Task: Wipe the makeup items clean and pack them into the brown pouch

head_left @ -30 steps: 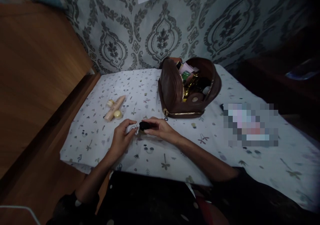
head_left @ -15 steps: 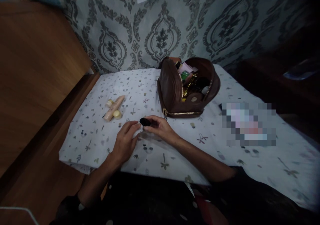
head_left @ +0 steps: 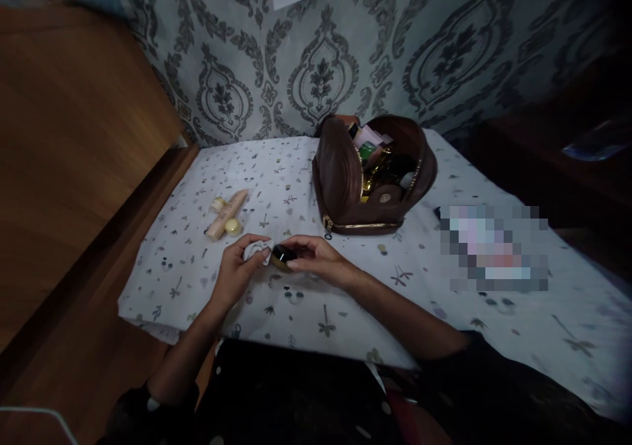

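Between my hands, low over the patterned cloth [head_left: 296,320], is a small round container with a black top [head_left: 283,254]. My right hand [head_left: 318,259] grips it from the right, fingers curled around it. My left hand [head_left: 241,264] pinches a fold of white patterned material [head_left: 257,252] beside the container's left side; it looks like the same cloth. Up and to the left lie a beige tube [head_left: 227,215] and a round yellowish item [head_left: 233,226], with another small pale yellow item [head_left: 218,204] on the tube's far side.
An open brown bag [head_left: 340,168] holding assorted small items stands behind my right hand. A blurred-out flat object [head_left: 494,244] lies at the right. A wooden cabinet [head_left: 74,135] is at the left, and a patterned wall [head_left: 320,70] rises behind.
My left hand has moved slightly left and now pinches white patterned material. The black-topped container has tilted and lowered a little in my right hand.
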Available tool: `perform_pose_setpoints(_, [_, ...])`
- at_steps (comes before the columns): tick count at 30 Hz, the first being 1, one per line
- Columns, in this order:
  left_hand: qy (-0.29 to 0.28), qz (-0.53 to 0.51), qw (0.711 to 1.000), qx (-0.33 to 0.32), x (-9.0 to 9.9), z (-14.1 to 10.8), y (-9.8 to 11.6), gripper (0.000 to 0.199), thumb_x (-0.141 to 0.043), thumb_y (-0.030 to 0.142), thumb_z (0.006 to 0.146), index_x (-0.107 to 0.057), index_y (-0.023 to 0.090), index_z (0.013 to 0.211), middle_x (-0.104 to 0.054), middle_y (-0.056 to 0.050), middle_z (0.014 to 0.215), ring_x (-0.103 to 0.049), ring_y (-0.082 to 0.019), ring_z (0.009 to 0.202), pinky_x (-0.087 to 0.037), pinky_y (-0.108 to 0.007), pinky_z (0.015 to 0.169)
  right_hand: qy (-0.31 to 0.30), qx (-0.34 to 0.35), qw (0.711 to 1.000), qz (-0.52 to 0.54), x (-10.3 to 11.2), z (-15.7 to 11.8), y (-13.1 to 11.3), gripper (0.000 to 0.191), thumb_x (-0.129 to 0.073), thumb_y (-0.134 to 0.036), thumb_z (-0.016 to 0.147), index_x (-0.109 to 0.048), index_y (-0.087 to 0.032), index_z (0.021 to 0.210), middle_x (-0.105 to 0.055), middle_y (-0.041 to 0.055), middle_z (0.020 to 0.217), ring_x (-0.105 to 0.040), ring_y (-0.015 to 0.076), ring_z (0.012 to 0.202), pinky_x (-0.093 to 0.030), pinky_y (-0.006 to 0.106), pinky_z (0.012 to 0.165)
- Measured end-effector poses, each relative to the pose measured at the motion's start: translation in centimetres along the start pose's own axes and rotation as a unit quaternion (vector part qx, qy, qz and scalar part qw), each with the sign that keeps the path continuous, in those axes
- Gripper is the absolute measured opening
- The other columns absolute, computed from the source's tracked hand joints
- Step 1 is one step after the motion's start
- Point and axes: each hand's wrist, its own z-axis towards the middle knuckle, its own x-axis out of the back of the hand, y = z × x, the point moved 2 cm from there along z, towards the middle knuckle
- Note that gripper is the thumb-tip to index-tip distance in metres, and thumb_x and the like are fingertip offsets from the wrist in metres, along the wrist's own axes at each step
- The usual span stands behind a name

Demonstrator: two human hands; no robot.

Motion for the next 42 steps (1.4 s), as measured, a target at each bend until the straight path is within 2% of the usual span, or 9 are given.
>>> perform_pose_setpoints(2, [-0.001,-0.056,0.998,0.035,-0.2,0.0,-0.6,0.026,-0.072,0.038,0.078,-0.071,0.017,0.094,-0.065,0.003,0.07,-0.058,-0.012,0.063,-0.049,-0.024,0.064,-0.01,0.003,1.0,0.028,-0.2,-0.1,0.0,0.046,-0.088,-0.036,0.063,-0.071,-0.021,0.103,-0.07,0.0027,0.099,-0.067,0.0172,0.092,-0.058,0.032,0.08])
perform_pose_setpoints(7, [0.01,-0.171,0.982,0.081,-1.1,-0.2,-1.6,0.032,-0.074,0.041,0.076,-0.068,0.017,0.095,-0.069,0.0,0.083,-0.063,-0.013,0.07,-0.053,-0.025,0.068,-0.048,0.006,0.996,0.072,-0.5,-0.5,-0.5,0.062,-0.081,-0.035,0.075,-0.058,-0.029,0.133,-0.066,0.0018,0.105,-0.07,0.0194,0.098,-0.059,0.037,0.085])
perform_pose_setpoints(10, [0.014,-0.2,0.975,0.093,-1.7,-0.2,-1.7,0.032,-0.075,0.041,0.075,-0.067,0.016,0.093,-0.069,0.001,0.078,-0.063,-0.013,0.068,-0.053,-0.025,0.066,-0.06,-0.004,0.995,0.08,-0.7,-0.6,-0.8,0.051,-0.078,-0.037,0.079,-0.065,-0.025,0.126,-0.069,0.0049,0.115,-0.07,0.0197,0.1,-0.058,0.036,0.088])
perform_pose_setpoints(14, [0.009,-0.198,0.976,0.094,-1.9,-0.2,-1.6,0.032,-0.073,0.042,0.076,-0.065,0.016,0.094,-0.067,0.002,0.075,-0.062,-0.014,0.066,-0.053,-0.027,0.065,-0.054,0.003,0.994,0.093,-0.8,-0.4,-0.7,0.045,-0.078,-0.041,0.079,-0.069,-0.021,0.118,-0.073,0.0056,0.106,-0.072,0.0186,0.092,-0.059,0.032,0.081])
perform_pose_setpoints(18, [0.041,-0.081,0.995,0.035,-1.3,-0.2,-0.8,0.027,-0.069,0.039,0.082,-0.067,0.017,0.098,-0.066,0.002,0.075,-0.06,-0.013,0.068,-0.05,-0.025,0.067,-0.029,0.005,0.996,0.086,-0.5,-0.1,-0.3,0.044,-0.079,-0.04,0.078,-0.068,-0.021,0.116,-0.073,0.005,0.104,-0.072,0.0166,0.087,-0.059,0.034,0.083])
perform_pose_setpoints(21, [0.063,0.037,0.996,-0.041,-1.0,-0.4,0.4,0.021,-0.064,0.033,0.086,-0.068,0.019,0.101,-0.069,-0.001,0.087,-0.063,-0.016,0.082,-0.051,-0.028,0.078,-0.005,-0.007,0.997,0.077,-0.3,0.0,0.2,0.048,-0.081,-0.04,0.074,-0.068,-0.021,0.116,-0.073,0.0049,0.107,-0.072,0.0158,0.084,-0.058,0.037,0.088])
perform_pose_setpoints(29, [0.043,0.199,0.948,-0.244,-2.0,-1.8,0.8,0.022,-0.053,0.018,0.094,-0.062,0.021,0.114,-0.066,-0.009,0.113,-0.062,-0.021,0.11,-0.051,-0.038,0.097,0.085,0.004,0.996,0.039,0.0,0.5,0.8,0.044,-0.089,-0.04,0.06,-0.067,-0.02,0.092,-0.07,-0.0005,0.093,-0.069,0.0155,0.082,-0.061,0.035,0.08])
perform_pose_setpoints(36, [0.044,0.241,0.937,-0.248,-1.9,-1.0,-0.6,0.025,-0.05,0.014,0.094,-0.06,0.02,0.117,-0.064,-0.01,0.115,-0.062,-0.021,0.112,-0.052,-0.039,0.098,0.055,-0.005,0.992,0.117,-0.3,0.2,0.7,0.055,-0.084,-0.047,0.07,-0.065,-0.019,0.113,-0.069,0.0064,0.106,-0.069,0.0186,0.096,-0.058,0.042,0.093])
perform_pose_setpoints(42, [0.041,0.237,0.937,-0.252,-2.0,-0.8,-0.4,0.027,-0.05,0.013,0.094,-0.06,0.021,0.118,-0.065,-0.01,0.115,-0.062,-0.023,0.111,-0.053,-0.04,0.097,0.063,-0.008,0.993,0.095,-0.7,0.1,0.8,0.046,-0.087,-0.044,0.065,-0.063,-0.022,0.098,-0.064,0.001,0.103,-0.066,0.0172,0.099,-0.059,0.036,0.089])
